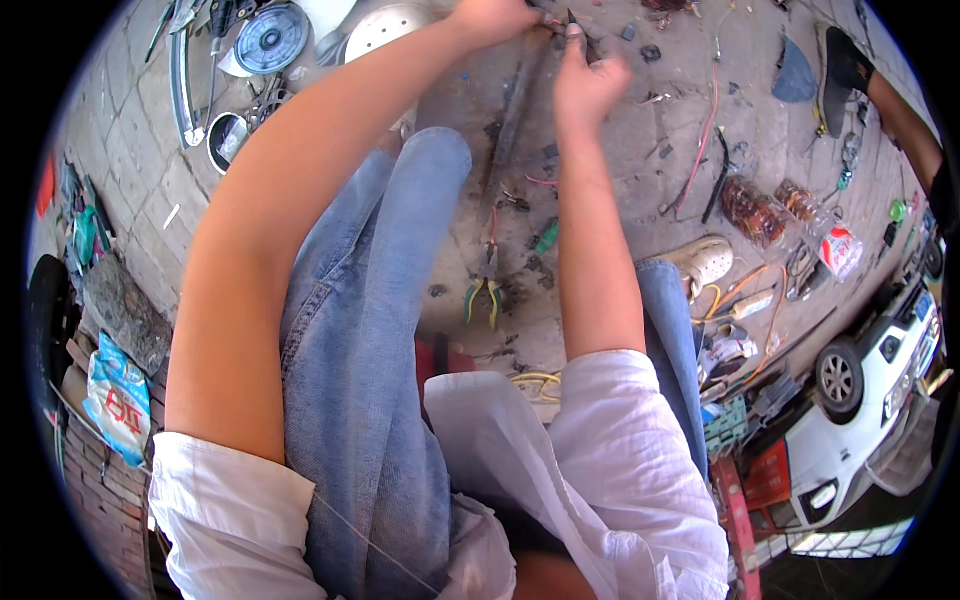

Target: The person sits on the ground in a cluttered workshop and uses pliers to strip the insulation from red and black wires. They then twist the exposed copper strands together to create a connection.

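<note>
At the top edge, my left hand point(495, 18) has its fingers closed on something small and reddish that I cannot make out. Close to its right, my right hand point(592, 82) pinches a thin dark piece point(572, 16) between thumb and finger. The fingertips of both hands nearly meet. Beneath them a long dark bar point(520, 100) lies along the paving toward my knees. Between my legs rest pliers point(488, 288) with yellow-green handles, a reddish wire at their jaws. A small green piece point(546, 236) is beside them.
Clear bottles of copper wire point(755, 212) stand at right, near a red wire point(708, 130) and orange cord point(775, 320). Another person's black-shod foot point(848, 75) is at upper right. A round grey part point(271, 38) lies upper left; a blue-white bag point(118, 400) at left; a white car point(860, 400) lower right.
</note>
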{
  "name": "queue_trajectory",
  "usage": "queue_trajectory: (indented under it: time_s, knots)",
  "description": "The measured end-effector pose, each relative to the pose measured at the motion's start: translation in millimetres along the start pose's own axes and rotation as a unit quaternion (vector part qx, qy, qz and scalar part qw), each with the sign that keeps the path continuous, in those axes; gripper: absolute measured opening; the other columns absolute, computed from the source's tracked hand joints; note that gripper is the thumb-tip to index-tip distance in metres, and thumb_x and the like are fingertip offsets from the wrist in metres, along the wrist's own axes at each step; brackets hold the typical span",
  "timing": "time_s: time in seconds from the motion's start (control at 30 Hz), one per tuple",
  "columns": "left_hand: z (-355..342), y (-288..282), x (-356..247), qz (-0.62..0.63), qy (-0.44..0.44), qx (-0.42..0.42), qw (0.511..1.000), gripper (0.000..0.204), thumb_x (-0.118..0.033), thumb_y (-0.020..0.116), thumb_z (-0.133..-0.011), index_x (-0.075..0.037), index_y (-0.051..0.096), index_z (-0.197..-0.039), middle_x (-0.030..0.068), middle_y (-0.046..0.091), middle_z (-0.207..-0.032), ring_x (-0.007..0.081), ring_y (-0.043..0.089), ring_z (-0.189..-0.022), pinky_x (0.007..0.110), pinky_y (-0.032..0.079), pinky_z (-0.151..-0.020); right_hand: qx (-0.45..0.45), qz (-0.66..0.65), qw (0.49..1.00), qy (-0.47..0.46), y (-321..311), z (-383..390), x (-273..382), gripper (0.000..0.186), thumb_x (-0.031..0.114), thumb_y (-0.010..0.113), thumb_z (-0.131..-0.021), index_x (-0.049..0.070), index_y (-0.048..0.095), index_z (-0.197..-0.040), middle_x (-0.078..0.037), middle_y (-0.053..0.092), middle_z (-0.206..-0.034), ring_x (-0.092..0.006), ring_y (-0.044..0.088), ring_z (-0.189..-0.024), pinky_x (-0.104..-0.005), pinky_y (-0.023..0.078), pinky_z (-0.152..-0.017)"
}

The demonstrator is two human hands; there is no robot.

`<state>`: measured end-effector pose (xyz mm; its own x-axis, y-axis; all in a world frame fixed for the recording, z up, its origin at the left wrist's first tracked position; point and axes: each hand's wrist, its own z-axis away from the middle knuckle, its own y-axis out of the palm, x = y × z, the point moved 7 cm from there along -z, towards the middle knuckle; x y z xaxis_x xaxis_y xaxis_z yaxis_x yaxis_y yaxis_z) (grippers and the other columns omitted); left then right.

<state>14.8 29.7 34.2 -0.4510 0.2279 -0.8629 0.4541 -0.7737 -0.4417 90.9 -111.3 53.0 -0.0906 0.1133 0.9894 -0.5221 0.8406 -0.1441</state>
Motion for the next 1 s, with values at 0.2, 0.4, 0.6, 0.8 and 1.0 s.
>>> queue_trajectory:
  time_s: [0.2, 0.4, 0.6, 0.8, 1.0]
  knots:
    - [-20, 13, 9, -0.181, 0.038, -0.045, 0.982, 0.028, -0.025, 0.069, -0.068, 0.002, 0.068, -0.076, 0.0259, 0.065, -0.079, 0.0410, 0.065, -0.076, 0.047, 0.052, -0.071, 0.033, 0.077, 0.995, -0.051, 1, -10, -6, 0.011, 0.001, 0.066, -0.085, -0.006, 0.068, -0.093, -0.010, 0.071, -0.086, -0.0140, 0.066, -0.078, -0.0285, 0.052, -0.073]
    - [-36, 22, 20, -0.205, 0.063, 0.009, 0.977, 0.026, -0.022, 0.069, -0.065, 0.001, 0.068, -0.076, 0.0260, 0.065, -0.079, 0.0418, 0.064, -0.077, 0.048, 0.052, -0.071, 0.060, 0.248, 0.963, -0.086, -9, -12, 13, 0.016, 0.009, 0.069, -0.081, -0.003, 0.070, -0.091, -0.014, 0.071, -0.079, -0.0222, 0.070, -0.071, -0.0311, 0.053, -0.068]
    - [-29, 21, 16, -0.162, 0.161, -0.014, 0.973, 0.022, -0.017, 0.068, -0.066, 0.001, 0.067, -0.079, 0.0254, 0.065, -0.083, 0.0423, 0.064, -0.080, 0.047, 0.052, -0.074, 0.125, 0.426, 0.878, -0.176, -5, -23, 27, 0.018, 0.016, 0.069, -0.079, 0.007, 0.072, -0.095, -0.015, 0.069, -0.085, -0.0358, 0.065, -0.077, -0.0408, 0.051, -0.071]
    - [-28, 24, 13, -0.202, 0.163, 0.000, 0.966, 0.019, -0.014, 0.067, -0.067, 0.001, 0.066, -0.078, 0.0253, 0.065, -0.083, 0.0424, 0.063, -0.082, 0.048, 0.051, -0.074, 0.170, 0.468, 0.842, -0.208, 8, -33, 39, 0.017, 0.013, 0.064, -0.083, 0.006, 0.072, -0.096, -0.020, 0.066, -0.096, -0.0398, 0.061, -0.094, -0.0465, 0.047, -0.084]
    - [-24, 21, 6, -0.175, 0.168, -0.020, 0.970, 0.017, -0.012, 0.065, -0.067, 0.001, 0.063, -0.078, 0.0253, 0.063, -0.082, 0.0429, 0.062, -0.082, 0.048, 0.050, -0.075, 0.157, 0.500, 0.818, -0.235, 10, -33, 40, 0.019, 0.014, 0.065, -0.081, 0.008, 0.072, -0.098, -0.021, 0.065, -0.102, -0.0391, 0.058, -0.100, -0.0489, 0.043, -0.091]
